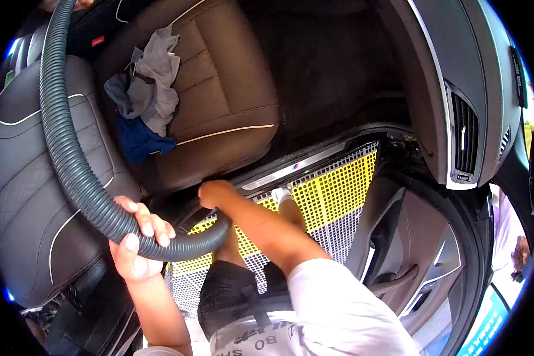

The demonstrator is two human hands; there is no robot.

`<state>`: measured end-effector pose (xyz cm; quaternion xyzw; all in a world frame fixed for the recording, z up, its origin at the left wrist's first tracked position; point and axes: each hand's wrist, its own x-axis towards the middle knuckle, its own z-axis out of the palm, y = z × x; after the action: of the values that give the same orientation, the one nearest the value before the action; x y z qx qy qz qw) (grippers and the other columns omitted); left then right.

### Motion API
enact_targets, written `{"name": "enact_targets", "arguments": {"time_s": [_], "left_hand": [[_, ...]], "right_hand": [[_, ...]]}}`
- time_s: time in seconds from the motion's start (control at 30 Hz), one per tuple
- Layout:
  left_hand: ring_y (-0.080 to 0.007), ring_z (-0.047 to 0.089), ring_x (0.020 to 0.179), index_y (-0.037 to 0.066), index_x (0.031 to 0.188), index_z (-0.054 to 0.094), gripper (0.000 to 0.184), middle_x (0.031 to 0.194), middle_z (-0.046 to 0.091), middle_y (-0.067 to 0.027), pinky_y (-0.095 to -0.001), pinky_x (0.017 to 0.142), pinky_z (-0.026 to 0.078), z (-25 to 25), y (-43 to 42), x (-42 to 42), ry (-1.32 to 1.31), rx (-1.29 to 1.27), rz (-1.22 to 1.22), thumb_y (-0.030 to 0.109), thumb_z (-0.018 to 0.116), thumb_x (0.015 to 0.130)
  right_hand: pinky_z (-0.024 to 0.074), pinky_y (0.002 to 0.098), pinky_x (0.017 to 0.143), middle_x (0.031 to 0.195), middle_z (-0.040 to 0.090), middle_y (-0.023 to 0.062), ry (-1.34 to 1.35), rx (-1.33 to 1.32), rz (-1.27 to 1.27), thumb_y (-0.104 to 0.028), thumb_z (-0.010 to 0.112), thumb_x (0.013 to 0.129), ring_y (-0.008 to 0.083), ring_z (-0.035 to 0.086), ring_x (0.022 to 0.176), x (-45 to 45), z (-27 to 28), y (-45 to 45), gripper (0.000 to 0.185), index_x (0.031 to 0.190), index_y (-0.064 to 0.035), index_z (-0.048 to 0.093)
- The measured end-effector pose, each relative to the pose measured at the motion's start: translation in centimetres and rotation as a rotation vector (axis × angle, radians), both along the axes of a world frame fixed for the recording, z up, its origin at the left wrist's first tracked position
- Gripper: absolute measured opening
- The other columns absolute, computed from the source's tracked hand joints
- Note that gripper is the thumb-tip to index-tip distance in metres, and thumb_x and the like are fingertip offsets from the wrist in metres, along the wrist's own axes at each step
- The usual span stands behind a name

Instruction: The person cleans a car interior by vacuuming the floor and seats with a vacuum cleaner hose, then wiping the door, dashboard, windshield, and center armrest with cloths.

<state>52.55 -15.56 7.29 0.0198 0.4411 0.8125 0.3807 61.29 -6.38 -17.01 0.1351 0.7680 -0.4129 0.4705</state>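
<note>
A thick black ribbed hose (71, 148) runs from the top left down past the seatback and curves right under my arms. My left hand (139, 240) is wrapped round its lower bend, fingers over the top. My right hand (215, 194) is closed beside the front edge of the brown seat (213, 71), just above the hose's right end; what it grips is hidden. Grey cloths (157, 71) and a dark blue cloth (139, 139) lie crumpled on the seat.
A door sill (291, 169) runs below the seat, with a yellow and grey grid floor (326, 199) beyond it. The open car door (421, 249) stands at the right, below the dashboard (424, 89). A person in light clothing (504, 231) is partly visible outside.
</note>
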Motion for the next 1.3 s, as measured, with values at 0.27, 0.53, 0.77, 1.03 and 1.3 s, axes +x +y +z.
{"name": "enact_targets", "arguments": {"time_s": [0.27,0.53,0.77,1.03,1.3], "left_hand": [[-0.0230,0.055,0.085,0.007,0.117,0.042,0.044,0.090,0.051,-0.0052,-0.0447,0.087,0.046,-2.1,5.3,2.7,-0.190,0.159,-0.081,0.026,0.066,0.085],[-0.0257,0.057,0.094,0.007,0.116,0.045,0.040,0.096,0.054,-0.0079,-0.0456,0.093,0.044,-4.2,11.5,4.7,-0.245,0.264,-0.103,0.022,0.062,0.084],[-0.0237,0.059,0.081,0.009,0.108,0.045,0.034,0.087,0.054,-0.0064,-0.0408,0.079,0.048,-3.5,11.9,4.4,-0.257,0.321,-0.092,0.023,0.064,0.083],[-0.0170,0.052,0.072,0.011,0.103,0.042,0.036,0.082,0.049,-0.0005,-0.0360,0.073,0.046,-2.9,11.3,5.1,-0.224,0.246,-0.070,0.029,0.066,0.084],[-0.0178,0.052,0.072,0.010,0.104,0.042,0.038,0.081,0.050,-0.0011,-0.0362,0.071,0.046,-2.5,10.1,5.0,-0.162,0.287,-0.078,0.031,0.067,0.084]], "right_hand": [[0.0534,0.0445,0.082,0.105,0.068,0.0177,-0.020,0.191,-0.050,-0.011,0.057,0.067,0.0369,0.066,0.097,9.7,2.6,17.3,0.033,0.096,-0.0086,0.072],[0.0522,0.0431,0.087,0.109,0.067,0.0203,-0.168,0.277,-0.204,-0.014,0.067,0.065,0.0384,0.065,0.102,12.5,0.3,28.3,0.034,0.097,-0.0028,0.073],[0.0505,0.0387,0.089,0.109,0.068,0.0187,-0.018,0.144,-0.327,-0.012,0.061,0.064,0.0348,0.064,0.103,12.0,2.9,20.9,0.045,0.109,-0.0081,0.068],[0.0489,0.0380,0.091,0.115,0.066,0.0141,-0.115,0.234,-0.550,-0.013,0.063,0.066,0.0334,0.063,0.107,11.2,0.1,21.5,0.044,0.110,-0.0134,0.066],[0.0486,0.0361,0.091,0.117,0.065,0.0151,-0.199,0.123,-0.687,-0.014,0.065,0.066,0.0316,0.063,0.107,10.3,-1.4,21.7,0.051,0.116,-0.0139,0.063]]}}
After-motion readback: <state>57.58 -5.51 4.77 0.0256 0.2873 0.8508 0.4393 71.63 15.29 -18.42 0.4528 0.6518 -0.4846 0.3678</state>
